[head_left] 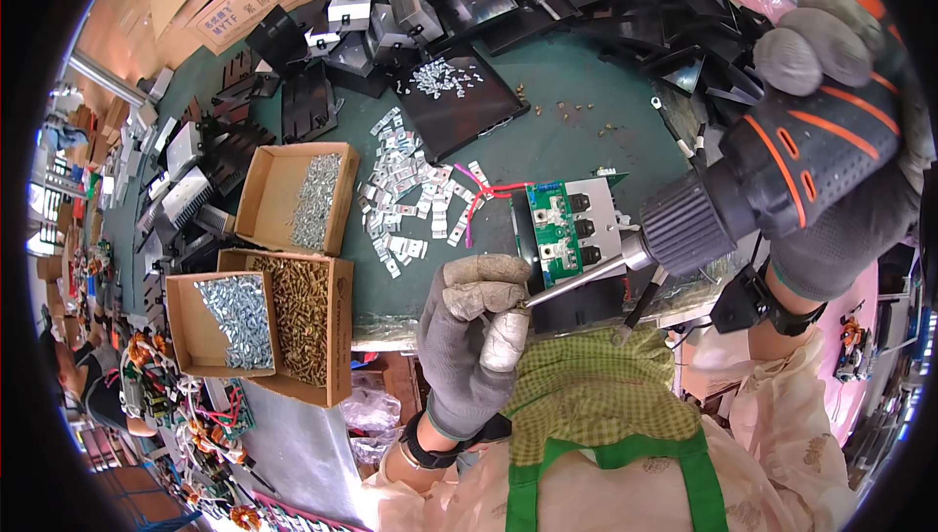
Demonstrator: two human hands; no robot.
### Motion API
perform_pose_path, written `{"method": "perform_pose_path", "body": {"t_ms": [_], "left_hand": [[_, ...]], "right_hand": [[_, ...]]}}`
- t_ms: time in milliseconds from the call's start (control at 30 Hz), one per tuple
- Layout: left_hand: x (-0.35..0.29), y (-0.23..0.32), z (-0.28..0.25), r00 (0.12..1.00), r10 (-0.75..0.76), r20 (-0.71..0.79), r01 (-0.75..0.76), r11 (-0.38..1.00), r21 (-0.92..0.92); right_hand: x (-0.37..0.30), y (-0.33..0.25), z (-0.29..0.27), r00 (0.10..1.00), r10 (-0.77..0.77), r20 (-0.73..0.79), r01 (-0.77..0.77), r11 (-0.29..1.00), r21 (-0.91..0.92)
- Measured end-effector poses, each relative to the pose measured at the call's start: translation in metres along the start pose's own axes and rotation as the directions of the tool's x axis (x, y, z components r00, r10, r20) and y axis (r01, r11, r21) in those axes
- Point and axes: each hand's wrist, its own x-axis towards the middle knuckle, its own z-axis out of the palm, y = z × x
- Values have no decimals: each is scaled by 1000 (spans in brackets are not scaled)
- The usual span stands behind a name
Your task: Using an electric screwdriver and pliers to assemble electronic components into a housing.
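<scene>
My right hand (831, 53), in a grey glove, wraps round a black and orange power drill (811, 156). The drill's long bit (576, 283) slants down left to the fingertips of my left hand (479, 327). Those gloved fingers pinch a small brass-coloured piece at the bit's tip; the fingers mostly hide its shape. Just beyond the bit is a green circuit board (555, 234) with black components, beside a grey metal plate (601, 214). Red and purple wires (479, 195) run from the board's far left side.
Left of the board lie silvery metal clips (415, 185). Cardboard boxes hold silver screws (318, 200), brass screws (303, 312) and more silver fasteners (239, 317). A black panel (464, 107) bears small screws. Black and silver housings (381, 19) pile up along the green table's (572, 73) far side.
</scene>
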Motion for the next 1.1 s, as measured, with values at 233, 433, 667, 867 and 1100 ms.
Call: {"method": "perform_pose_path", "body": {"t_ms": [233, 433, 667, 867, 1100], "left_hand": [[58, -26, -7, 918, 163, 361, -295, 890, 347], [69, -33, 1, 880, 61, 471, -297, 845, 445], [71, -32, 0, 868, 104, 486, -363, 800, 477], [71, -29, 0, 865, 121, 486, -383, 785, 486], [70, -26, -2, 868, 143, 475, -398, 774, 493]], "right_hand": [[-2, -4, -7, 998, 6, -66, -11, 998, -68], [-2, 8, -2, 996, 46, -73, -51, 996, -72], [0, 10, -2, 996, 63, -67, -69, 994, -84], [8, 15, 4, 993, 107, -40, -111, 986, -124], [19, 18, 19, 986, 167, -2, -165, 971, -173]]}}
